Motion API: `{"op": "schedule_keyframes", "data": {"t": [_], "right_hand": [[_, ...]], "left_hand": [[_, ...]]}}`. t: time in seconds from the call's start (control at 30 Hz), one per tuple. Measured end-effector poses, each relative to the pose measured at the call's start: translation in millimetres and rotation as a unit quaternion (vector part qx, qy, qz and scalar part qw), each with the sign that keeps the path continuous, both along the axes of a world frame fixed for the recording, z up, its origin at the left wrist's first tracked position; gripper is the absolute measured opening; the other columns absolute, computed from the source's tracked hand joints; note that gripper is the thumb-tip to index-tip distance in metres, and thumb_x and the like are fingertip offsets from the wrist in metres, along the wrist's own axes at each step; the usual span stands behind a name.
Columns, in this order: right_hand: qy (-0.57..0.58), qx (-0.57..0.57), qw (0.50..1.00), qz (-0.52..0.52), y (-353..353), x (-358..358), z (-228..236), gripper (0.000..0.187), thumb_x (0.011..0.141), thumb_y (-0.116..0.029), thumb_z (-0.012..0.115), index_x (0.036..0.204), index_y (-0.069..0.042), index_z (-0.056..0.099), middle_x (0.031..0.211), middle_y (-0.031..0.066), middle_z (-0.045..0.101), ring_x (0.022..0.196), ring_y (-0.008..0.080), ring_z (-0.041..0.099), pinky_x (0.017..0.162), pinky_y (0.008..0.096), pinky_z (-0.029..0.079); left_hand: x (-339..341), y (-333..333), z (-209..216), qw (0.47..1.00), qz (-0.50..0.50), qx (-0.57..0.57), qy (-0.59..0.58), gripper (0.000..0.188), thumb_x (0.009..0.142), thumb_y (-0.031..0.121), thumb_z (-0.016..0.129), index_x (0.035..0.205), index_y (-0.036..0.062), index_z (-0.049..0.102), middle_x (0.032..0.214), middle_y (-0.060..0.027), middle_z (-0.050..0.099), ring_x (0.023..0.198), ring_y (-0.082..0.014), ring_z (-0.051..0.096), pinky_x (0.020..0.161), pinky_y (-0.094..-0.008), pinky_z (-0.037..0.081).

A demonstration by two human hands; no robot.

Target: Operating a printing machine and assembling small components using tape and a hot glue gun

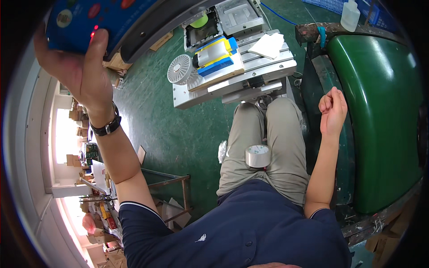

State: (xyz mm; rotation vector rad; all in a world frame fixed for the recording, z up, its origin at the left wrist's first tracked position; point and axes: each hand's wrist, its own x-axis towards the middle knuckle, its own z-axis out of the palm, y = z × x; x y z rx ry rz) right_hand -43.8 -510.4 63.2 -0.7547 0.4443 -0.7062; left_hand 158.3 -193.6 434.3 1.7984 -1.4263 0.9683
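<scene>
At the upper left my left hand (89, 78) grips the edge of a blue control panel (77, 35). Its thumb lies on the panel's face beside small lit red lights, and its other fingers are partly hidden at the panel's edge. A dark watch circles that wrist. My right hand (334, 111) is held palm up beside a green curved cover (373, 120), fingers curled in, with nothing visible in them. A roll of tape (258, 156) rests on my lap between the thighs.
Ahead stands a metal machine table (268, 67) carrying a small white fan (180, 69), a yellow-and-blue fixture (215, 54) and a white cloth (267, 45). A clear bottle (350, 17) stands at the upper right. A metal frame (172, 182) and cardboard boxes lie to the left.
</scene>
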Motion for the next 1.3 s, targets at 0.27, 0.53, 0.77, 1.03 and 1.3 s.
{"op": "schedule_keyframes", "data": {"t": [0.27, 0.53, 0.77, 1.03, 1.3], "right_hand": [[-0.008, 0.018, 0.999, -0.036, -10.5, -1.8, -7.3, 0.023, 0.113, -0.021, 0.063, 0.094, -0.009, 0.059, 0.069, -0.0033, 0.046, 0.060, 0.0078, 0.044, 0.056, 0.0227, 0.035], [-0.031, 0.034, 0.999, -0.014, -5.1, 10.9, -3.9, 0.022, 0.113, -0.021, 0.062, 0.094, -0.009, 0.059, 0.069, -0.0036, 0.046, 0.061, 0.0077, 0.045, 0.056, 0.0224, 0.034], [-0.048, 0.026, 0.998, -0.019, -10.6, 13.8, 7.1, 0.022, 0.113, -0.021, 0.062, 0.094, -0.009, 0.060, 0.069, -0.0039, 0.046, 0.061, 0.0077, 0.044, 0.057, 0.0226, 0.033], [-0.042, 0.031, 0.998, -0.022, -19.2, 19.8, 0.8, 0.021, 0.112, -0.021, 0.062, 0.095, -0.009, 0.060, 0.069, -0.0039, 0.046, 0.062, 0.0080, 0.045, 0.057, 0.0234, 0.034], [-0.187, -0.106, 0.975, 0.057, -42.4, 138.0, 117.0, 0.017, 0.111, -0.019, 0.061, 0.110, -0.003, 0.065, 0.072, 0.0005, 0.055, 0.062, 0.0100, 0.051, 0.056, 0.0249, 0.041]], "left_hand": [[4.6, 0.5, -13.7, 0.995, 0.083, 0.002, -0.046, 0.098, 0.098, 0.031, 0.084, 0.170, 0.0187, 0.017, 0.159, -0.0133, 0.039, 0.141, -0.0321, 0.055, 0.107, -0.0424, 0.062], [10.0, 15.7, -7.4, 0.984, 0.123, 0.062, -0.115, 0.094, 0.103, 0.033, 0.077, 0.172, 0.0202, 0.015, 0.161, -0.0135, 0.035, 0.145, -0.0325, 0.050, 0.108, -0.0423, 0.060], [10.7, 17.2, -7.6, 0.980, 0.141, 0.065, -0.122, 0.091, 0.105, 0.029, 0.072, 0.174, 0.0208, 0.012, 0.165, -0.0137, 0.031, 0.151, -0.0344, 0.040, 0.113, -0.0438, 0.052], [14.1, 13.8, -6.7, 0.976, 0.161, 0.048, -0.139, 0.094, 0.101, 0.033, 0.074, 0.174, 0.0198, 0.017, 0.167, -0.0130, 0.030, 0.152, -0.0354, 0.036, 0.119, -0.0448, 0.043], [16.0, 20.1, -17.6, 0.964, 0.197, 0.042, -0.172, 0.100, 0.099, 0.050, 0.072, 0.176, 0.0179, 0.017, 0.175, -0.0146, 0.025, 0.155, -0.0398, 0.031, 0.124, -0.0558, 0.032]]}}
